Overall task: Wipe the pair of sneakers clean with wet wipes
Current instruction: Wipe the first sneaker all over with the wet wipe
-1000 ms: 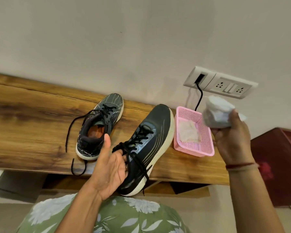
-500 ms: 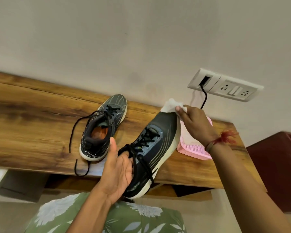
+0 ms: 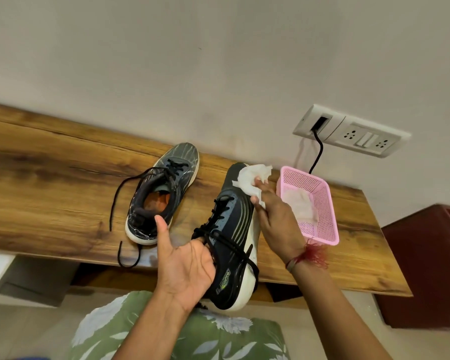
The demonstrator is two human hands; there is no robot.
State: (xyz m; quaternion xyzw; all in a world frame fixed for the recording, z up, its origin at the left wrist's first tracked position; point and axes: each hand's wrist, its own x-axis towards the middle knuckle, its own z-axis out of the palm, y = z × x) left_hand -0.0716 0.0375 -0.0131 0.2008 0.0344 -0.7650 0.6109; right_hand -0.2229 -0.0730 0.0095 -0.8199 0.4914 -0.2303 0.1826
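Note:
Two dark grey sneakers with white soles and black laces are in view. The left sneaker (image 3: 159, 196) rests on the wooden shelf (image 3: 50, 193), laces trailing over its front edge. My left hand (image 3: 186, 263) grips the right sneaker (image 3: 234, 235) by its collar and laces, heel over the shelf's edge, toe pointing to the wall. My right hand (image 3: 276, 216) presses a crumpled white wet wipe (image 3: 252, 179) against the toe of that sneaker.
A pink mesh basket (image 3: 322, 203) holding white wipes stands on the shelf just right of my right hand. A wall socket plate (image 3: 353, 132) with a black cable sits above it. A dark red cabinet (image 3: 426, 268) stands at right; green floral fabric (image 3: 192, 333) lies below.
My right hand came down from beside the basket and brought the wipe onto the held sneaker's toe, then slid slightly along it. The left hand keeps its hold.

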